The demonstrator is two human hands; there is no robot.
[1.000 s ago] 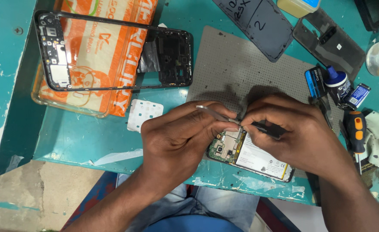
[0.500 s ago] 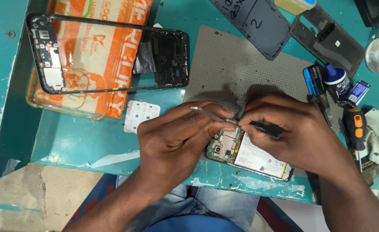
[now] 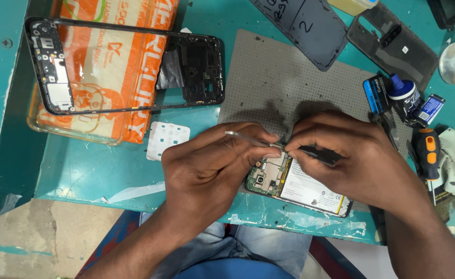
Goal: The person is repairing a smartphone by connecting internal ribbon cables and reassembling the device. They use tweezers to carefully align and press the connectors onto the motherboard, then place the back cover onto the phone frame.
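Note:
An opened phone (image 3: pixel 294 186) with its circuit board and white battery exposed lies at the front edge of a grey dotted mat (image 3: pixel 284 77). My left hand (image 3: pixel 212 165) pinches metal tweezers (image 3: pixel 245 138) whose tips reach the phone's board. Over the right part of the phone, my right hand (image 3: pixel 351 160) grips a black tool (image 3: pixel 320 153) pointed at the same spot. Both hands hide the phone's upper edge.
A black phone frame (image 3: pixel 124 67) rests on an orange packet in a clear tray (image 3: pixel 72 129) at the left. A small white pad (image 3: pixel 166 138) lies beside it. Dark back covers (image 3: pixel 310 26) sit at the top, with a blue-capped bottle (image 3: pixel 403 95) and an orange-handled screwdriver (image 3: pixel 428 152) at the right.
The view has shifted slightly. Both hands stay on the phone with the tweezers and black tool in nearly the same spot.

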